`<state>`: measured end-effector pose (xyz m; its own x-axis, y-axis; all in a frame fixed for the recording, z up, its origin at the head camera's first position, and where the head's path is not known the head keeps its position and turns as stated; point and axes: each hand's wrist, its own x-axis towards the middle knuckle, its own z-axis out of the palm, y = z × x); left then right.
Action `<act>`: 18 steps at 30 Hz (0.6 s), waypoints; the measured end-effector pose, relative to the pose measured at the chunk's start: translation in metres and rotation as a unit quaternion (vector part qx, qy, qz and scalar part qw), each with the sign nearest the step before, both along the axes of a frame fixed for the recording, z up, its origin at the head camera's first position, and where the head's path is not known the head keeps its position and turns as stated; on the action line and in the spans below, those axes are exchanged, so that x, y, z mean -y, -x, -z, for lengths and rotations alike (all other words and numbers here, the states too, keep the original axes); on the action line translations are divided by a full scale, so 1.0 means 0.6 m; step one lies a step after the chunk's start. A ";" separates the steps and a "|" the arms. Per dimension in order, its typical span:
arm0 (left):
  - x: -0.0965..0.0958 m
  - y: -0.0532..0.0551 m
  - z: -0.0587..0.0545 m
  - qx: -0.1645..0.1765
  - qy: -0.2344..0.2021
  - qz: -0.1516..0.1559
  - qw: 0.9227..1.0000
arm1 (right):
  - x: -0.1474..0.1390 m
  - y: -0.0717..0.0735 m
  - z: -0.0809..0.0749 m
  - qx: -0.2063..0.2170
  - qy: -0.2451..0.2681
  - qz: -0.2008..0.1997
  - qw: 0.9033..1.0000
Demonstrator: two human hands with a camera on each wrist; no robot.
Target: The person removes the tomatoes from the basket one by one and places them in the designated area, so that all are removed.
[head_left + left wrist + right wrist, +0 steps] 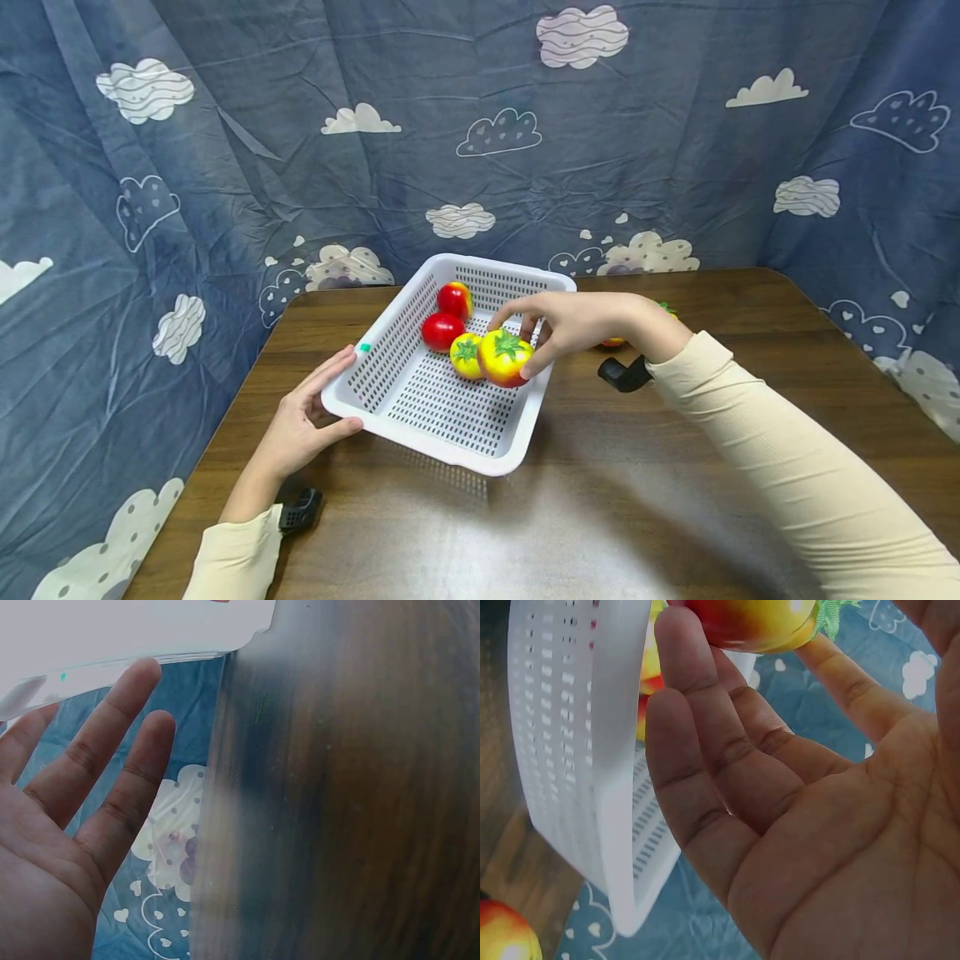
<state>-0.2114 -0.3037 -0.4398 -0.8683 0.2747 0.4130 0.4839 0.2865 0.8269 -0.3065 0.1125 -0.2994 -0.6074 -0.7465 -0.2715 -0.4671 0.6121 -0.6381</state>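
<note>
A white perforated plastic basket (405, 410) stands on the table, with two red toy fruits, one red (442, 332) and one red with yellow (454, 300), inside it. Beside them lies a yellow toy tomato (466, 357) with green leaves. My left hand (296, 429) grips the basket's near left corner, thumb on the front rim and fingers along the left side. Over the basket's right part, my right hand (573, 321) holds a yellow-and-red toy tomato (505, 357) between thumb and fingers. In the right wrist view this tomato (757, 619) shows at the fingertips.
Another red-and-yellow toy fruit (506, 934) lies on the table right of the basket, mostly hidden behind the right wrist in the head view. A black wrist camera (624, 375) sits under the right wrist, another (302, 510) by the left. A blue cloud-patterned curtain (420, 75) hangs behind the wooden table (420, 533).
</note>
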 end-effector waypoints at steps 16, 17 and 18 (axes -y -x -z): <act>-0.001 -0.002 0.000 0.006 0.003 -0.005 1.000 | -0.050 0.010 -0.006 -0.025 0.018 0.018 0.999; -0.002 -0.002 0.000 0.006 0.004 -0.005 1.000 | -0.052 0.011 -0.006 -0.028 0.019 0.017 0.999; -0.002 -0.002 -0.001 0.006 0.004 -0.006 1.000 | -0.055 0.011 -0.006 -0.031 0.019 0.019 0.999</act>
<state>-0.2102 -0.3027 -0.4395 -0.8766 0.2676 0.4000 0.4703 0.2995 0.8301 -0.3134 0.1452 -0.2957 -0.6503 -0.7315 -0.2050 -0.4829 0.6063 -0.6318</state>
